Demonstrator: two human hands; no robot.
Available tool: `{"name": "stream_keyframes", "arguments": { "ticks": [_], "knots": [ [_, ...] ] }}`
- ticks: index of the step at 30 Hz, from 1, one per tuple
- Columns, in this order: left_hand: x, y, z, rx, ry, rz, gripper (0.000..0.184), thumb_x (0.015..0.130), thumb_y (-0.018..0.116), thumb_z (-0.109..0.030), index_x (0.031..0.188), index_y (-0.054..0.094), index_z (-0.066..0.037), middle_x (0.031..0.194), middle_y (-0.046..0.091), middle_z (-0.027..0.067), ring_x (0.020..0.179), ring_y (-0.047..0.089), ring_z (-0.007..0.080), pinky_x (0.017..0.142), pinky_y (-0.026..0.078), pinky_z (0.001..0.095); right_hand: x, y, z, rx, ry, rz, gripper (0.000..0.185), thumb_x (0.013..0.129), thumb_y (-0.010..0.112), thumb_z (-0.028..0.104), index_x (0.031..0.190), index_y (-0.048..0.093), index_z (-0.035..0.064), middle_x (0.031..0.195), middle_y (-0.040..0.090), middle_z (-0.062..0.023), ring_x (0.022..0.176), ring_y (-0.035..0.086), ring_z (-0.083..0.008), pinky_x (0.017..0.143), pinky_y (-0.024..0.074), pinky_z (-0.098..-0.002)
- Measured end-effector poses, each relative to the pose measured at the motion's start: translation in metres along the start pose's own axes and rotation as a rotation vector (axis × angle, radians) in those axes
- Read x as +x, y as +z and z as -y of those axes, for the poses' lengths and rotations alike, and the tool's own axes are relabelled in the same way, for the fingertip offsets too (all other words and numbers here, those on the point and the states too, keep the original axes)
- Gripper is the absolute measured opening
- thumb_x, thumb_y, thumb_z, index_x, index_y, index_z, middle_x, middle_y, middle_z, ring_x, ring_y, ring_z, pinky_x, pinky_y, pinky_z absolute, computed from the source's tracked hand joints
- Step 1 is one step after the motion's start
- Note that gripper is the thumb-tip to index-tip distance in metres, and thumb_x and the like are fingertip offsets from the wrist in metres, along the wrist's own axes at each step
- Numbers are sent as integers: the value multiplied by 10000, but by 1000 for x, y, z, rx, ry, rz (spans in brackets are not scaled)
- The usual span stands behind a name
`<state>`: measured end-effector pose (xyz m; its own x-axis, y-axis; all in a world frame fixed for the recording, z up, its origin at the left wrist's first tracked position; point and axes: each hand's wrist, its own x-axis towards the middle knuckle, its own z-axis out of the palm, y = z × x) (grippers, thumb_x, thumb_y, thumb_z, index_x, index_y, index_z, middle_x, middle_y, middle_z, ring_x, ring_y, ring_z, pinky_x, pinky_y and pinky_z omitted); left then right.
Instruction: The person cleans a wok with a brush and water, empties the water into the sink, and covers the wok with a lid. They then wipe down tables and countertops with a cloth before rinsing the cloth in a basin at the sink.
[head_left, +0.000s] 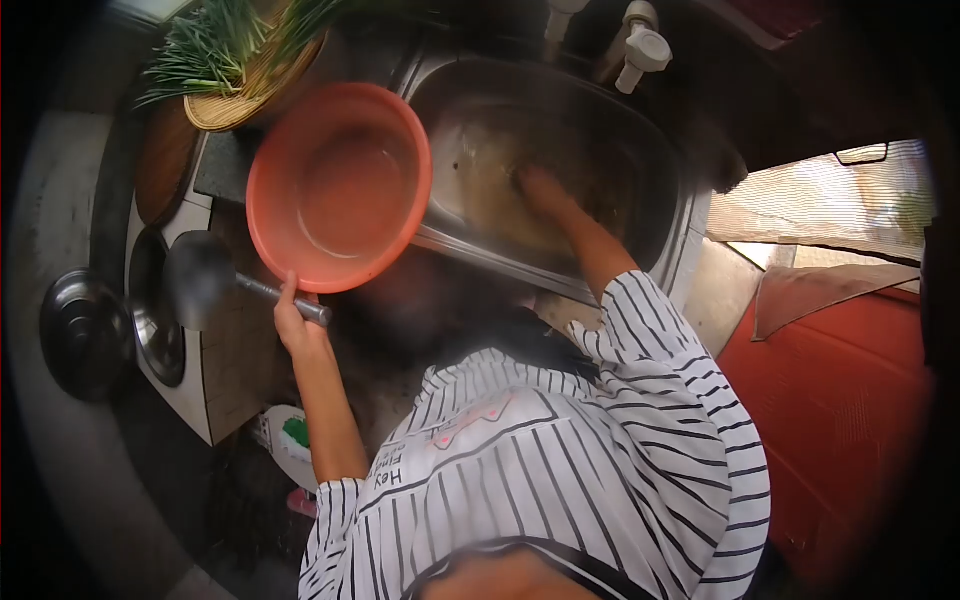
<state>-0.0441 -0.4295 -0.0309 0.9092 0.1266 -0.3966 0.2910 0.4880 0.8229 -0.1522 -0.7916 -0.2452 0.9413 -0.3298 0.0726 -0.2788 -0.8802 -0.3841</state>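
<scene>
My left hand [293, 312] grips the lower rim of an orange plastic basin [340, 185], which is tilted toward me with nothing visible inside. Just under that rim, the metal handle of a dark round pan [200, 280] passes by my left hand; I cannot tell whether the hand touches it. On the other side, my right hand [545, 192] reaches down into the metal sink [455, 205], in shallow murky, brownish water [500, 150]. Its fingers are blurred and partly hidden, so their grip does not show.
White faucets [648, 52] stand behind the sink. Long green scallions [215, 50] lie on a woven tray [215, 112] at the upper left. Lower left are a metal lid [85, 335] and a tiled counter edge [208, 400]. A red surface [840, 400] lies at right.
</scene>
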Motion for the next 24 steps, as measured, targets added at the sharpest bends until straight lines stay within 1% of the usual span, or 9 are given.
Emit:
{"name": "stream_keyframes", "arguments": {
  "ticks": [2, 4, 7, 11, 13, 17, 20, 23, 24],
  "knots": [
    [-2, 2, 0, -9, -12, 18, 139, 745, 574, 10, 861, 504, 38, 847, 565, 115, 770, 580, 191, 694, 509, 281, -8, 2, 0, 14, -8, -16, 242, 721, 422, 48, 927, 537, -3, 1046, 492, -206, 922, 501, -335, 790, 418, -412],
    [-9, 5, -2, -7, -19, 4, 143, 745, 575, 5, 864, 503, 36, 836, 567, 111, 760, 581, 187, 679, 508, 277, -15, -1, 3, -312, -91, 260, 257, 718, 416, 40, 943, 532, 1, 1061, 466, -195, 928, 489, -333, 783, 428, -400],
    [-3, 2, -1, 8, -16, 17, 219, 730, 587, 3, 911, 476, 54, 897, 535, 133, 811, 565, 210, 730, 501, 303, -20, 3, -6, -193, -154, 199, 237, 709, 450, 98, 891, 564, -1, 993, 486, -163, 930, 489, -310, 740, 454, -400],
    [3, -4, -2, 9, -19, 5, 213, 728, 587, 4, 905, 479, 53, 899, 539, 136, 811, 566, 210, 729, 500, 297, -9, 3, -9, -285, -214, 92, 231, 712, 446, 99, 876, 572, -4, 977, 485, -162, 931, 486, -307, 735, 455, -406],
    [4, -5, -3, 20, -28, 0, 208, 726, 588, 7, 899, 482, 53, 881, 546, 133, 795, 571, 209, 715, 504, 294, -6, 4, -10, -187, -149, 169, 291, 718, 437, 84, 984, 539, 25, 1026, 469, -175, 948, 479, -314, 781, 438, -394],
    [3, -5, -3, 23, -39, -8, 207, 726, 585, 11, 901, 482, 54, 862, 554, 127, 777, 576, 208, 697, 509, 293, -20, 4, -5, -276, -83, 233, 284, 730, 430, 86, 987, 541, 38, 1052, 463, -174, 965, 475, -308, 783, 440, -391],
    [4, -5, -5, 13, -59, 8, 198, 729, 580, 14, 899, 486, 50, 854, 559, 123, 771, 581, 206, 687, 513, 293, -24, -5, -5, -259, -149, 292, 273, 742, 414, 82, 979, 542, 39, 1051, 473, -180, 948, 485, -321, 781, 440, -397],
    [2, -6, -5, 4, -67, 10, 195, 733, 575, 15, 905, 489, 50, 866, 562, 131, 783, 581, 207, 691, 514, 293, -19, -6, -8, -235, -192, 310, 257, 756, 406, 85, 968, 538, 23, 972, 522, -170, 887, 515, -318, 775, 437, -389],
    [2, -6, -5, -2, -71, 16, 197, 734, 572, 17, 911, 491, 51, 871, 563, 133, 788, 581, 207, 694, 514, 296, -15, -3, -17, -62, -189, 346, 235, 760, 424, 104, 941, 548, 20, 931, 541, -167, 858, 526, -317, 762, 435, -383]
  ]
}}
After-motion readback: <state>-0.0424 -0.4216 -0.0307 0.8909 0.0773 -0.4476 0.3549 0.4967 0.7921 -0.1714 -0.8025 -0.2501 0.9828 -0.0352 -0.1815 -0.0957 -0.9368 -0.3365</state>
